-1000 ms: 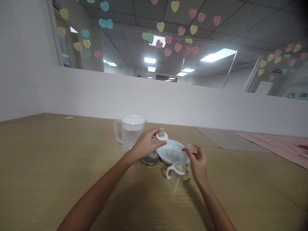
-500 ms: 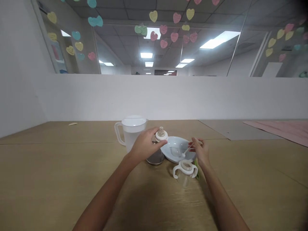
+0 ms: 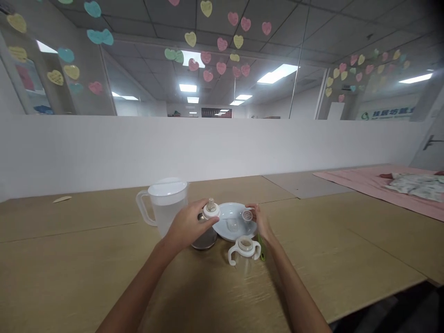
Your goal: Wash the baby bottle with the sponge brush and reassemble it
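My left hand (image 3: pixel 189 223) grips a white bottle collar with a clear nipple (image 3: pixel 211 209), held above a dark metal container (image 3: pixel 205 238). Between the fingertips of my right hand (image 3: pixel 259 218) is a small round clear piece (image 3: pixel 247 215), over the right part of a white bowl (image 3: pixel 229 210). A clear item (image 3: pixel 232 225) lies in the bowl. Nearer to me stands an open clear bottle with two white handles (image 3: pixel 245 249). Beside it, under my right wrist, is a green object (image 3: pixel 262 249), partly hidden.
A clear pitcher with a white lid (image 3: pixel 166 199) stands left of the bowl. On the right, a pink cloth (image 3: pixel 360 184) with a patterned fabric (image 3: pixel 418 185) covers the back of the table (image 3: pixel 347 259). A white wall (image 3: pixel 222 148) runs behind.
The view has swung right, so things appear further left. My right hand has lifted and turned, and the thin white piece in it now shows a round face. My left hand keeps its hold.
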`<state>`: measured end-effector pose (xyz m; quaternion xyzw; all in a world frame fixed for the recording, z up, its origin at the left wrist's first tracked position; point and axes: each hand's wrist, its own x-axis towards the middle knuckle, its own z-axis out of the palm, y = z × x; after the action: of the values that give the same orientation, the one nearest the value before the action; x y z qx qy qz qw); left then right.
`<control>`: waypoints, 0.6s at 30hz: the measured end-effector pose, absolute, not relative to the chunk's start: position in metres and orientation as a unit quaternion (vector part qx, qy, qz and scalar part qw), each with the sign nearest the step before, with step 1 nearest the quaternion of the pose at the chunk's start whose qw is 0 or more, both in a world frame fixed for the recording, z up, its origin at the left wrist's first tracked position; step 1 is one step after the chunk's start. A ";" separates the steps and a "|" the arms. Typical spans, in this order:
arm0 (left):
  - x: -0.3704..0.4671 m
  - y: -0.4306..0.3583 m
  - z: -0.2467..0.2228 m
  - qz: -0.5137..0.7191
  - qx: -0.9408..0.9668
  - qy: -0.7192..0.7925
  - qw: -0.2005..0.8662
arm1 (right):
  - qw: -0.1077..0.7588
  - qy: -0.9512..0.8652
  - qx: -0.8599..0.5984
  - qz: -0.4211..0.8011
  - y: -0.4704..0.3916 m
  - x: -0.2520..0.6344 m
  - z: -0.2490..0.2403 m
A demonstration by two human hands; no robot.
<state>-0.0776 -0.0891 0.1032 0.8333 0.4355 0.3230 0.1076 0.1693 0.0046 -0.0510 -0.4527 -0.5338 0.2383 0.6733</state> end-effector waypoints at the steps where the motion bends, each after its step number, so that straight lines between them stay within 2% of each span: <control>1: -0.077 -0.089 0.102 0.321 0.834 0.437 0.103 | 0.660 -0.543 -0.447 0.263 0.004 0.169 -0.052; 4: -0.075 -0.088 0.100 0.314 0.834 0.443 0.095 | 0.618 -0.563 -0.435 0.335 0.001 0.167 -0.052; 11: -0.065 -0.080 0.088 0.305 0.835 0.451 0.085 | 0.575 -0.583 -0.482 0.312 -0.001 0.165 -0.051; 15: -0.053 -0.075 0.077 0.296 0.842 0.442 0.091 | 0.601 -0.550 -0.487 0.314 -0.009 0.165 -0.037; 18: -0.039 -0.075 0.066 0.319 0.844 0.420 0.095 | 0.631 -0.506 -0.400 0.430 -0.021 0.163 -0.019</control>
<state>-0.0390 -0.0752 0.0656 0.8442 0.4205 0.3186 0.0948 0.1629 -0.0208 -0.0194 -0.4002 -0.5065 0.4297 0.6314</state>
